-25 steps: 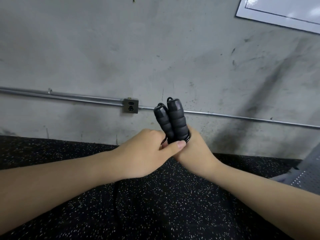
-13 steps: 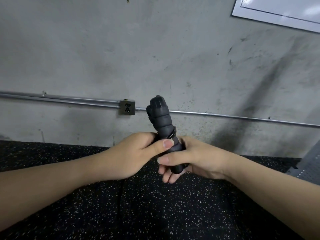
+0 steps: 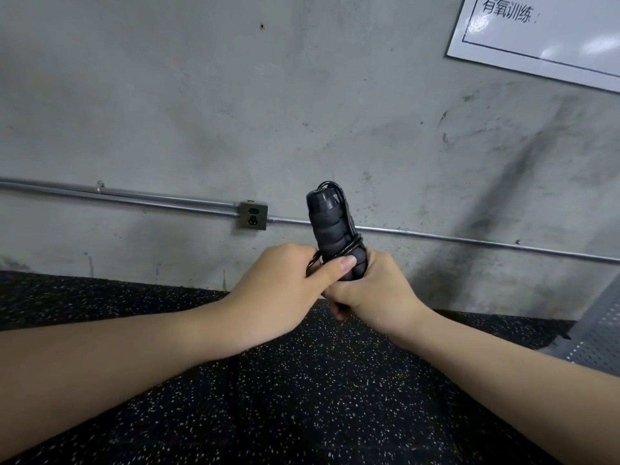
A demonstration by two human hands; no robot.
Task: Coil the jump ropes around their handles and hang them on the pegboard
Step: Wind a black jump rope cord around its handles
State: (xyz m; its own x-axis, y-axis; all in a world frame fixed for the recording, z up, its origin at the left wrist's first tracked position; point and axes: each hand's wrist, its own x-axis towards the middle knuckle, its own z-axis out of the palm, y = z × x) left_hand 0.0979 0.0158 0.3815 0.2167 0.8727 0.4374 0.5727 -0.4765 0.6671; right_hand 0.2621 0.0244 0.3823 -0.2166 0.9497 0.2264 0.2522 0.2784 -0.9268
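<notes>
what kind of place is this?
Most likely a gym or training room. The floor is black speckled rubber, the person holds jump rope handles in both hands, and a whiteboard on the bare concrete wall has a heading about aerobic training.

White wall sign with Chinese writing, upper right of the frame.

A glossy white sign (image 3: 550,38) on the grey concrete wall (image 3: 235,95) carries black handwritten-style characters reading "有氧训练:" along its top, above a thin black ruled box. The sign runs off the frame edge. No other text is legible.
</notes>
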